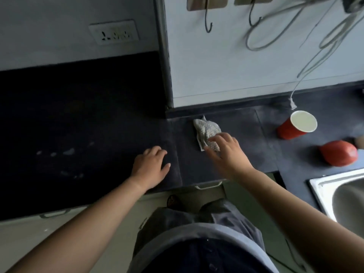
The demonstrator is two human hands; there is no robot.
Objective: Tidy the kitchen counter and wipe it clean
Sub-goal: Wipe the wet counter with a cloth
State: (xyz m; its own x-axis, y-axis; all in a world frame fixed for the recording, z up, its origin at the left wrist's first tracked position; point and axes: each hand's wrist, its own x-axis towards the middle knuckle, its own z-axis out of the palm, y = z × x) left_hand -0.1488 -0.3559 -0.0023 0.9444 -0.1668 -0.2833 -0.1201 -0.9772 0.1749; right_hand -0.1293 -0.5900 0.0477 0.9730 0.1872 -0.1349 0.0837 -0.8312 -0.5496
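Observation:
A crumpled grey-white patterned cloth lies on the dark counter near the back wall. My right hand reaches over its near end, fingers spread and touching the cloth. To the left, my left hand rests flat on the counter near the front edge, fingers relaxed and holding nothing. A few pale smears show on the counter's left part.
A red paper cup stands upright at the right. Nearer lies a red rounded object. A steel sink fills the right edge. Cables hang down the wall, beside hooks and a socket. Drawer handles sit below the counter.

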